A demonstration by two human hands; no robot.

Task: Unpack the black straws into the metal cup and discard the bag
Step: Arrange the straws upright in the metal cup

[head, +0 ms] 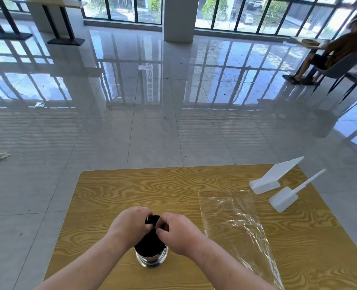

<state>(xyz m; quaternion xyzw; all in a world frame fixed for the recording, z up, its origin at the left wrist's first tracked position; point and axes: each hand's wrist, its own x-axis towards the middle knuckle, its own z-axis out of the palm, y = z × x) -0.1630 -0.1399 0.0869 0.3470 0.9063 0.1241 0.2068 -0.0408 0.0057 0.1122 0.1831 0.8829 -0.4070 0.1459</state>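
Low at centre frame, left hand (pixel 131 222) and right hand (pixel 179 233) both pinch the black straws (pixel 150 241), upright in the metal cup (pixel 152 262) — the empty bag (pixel 236 225) lies on the surface (pixel 131 185) rightward, nearer the right hand.

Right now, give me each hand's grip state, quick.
Left hand: closed on the straws.
Right hand: closed on the straws, which stand in the cup.

No legible text. White stand (pixel 275 176) on table (pixel 152 185) shows a blank face; vertical characters reflected in floor (pixel 150 86) are too blurred to read.
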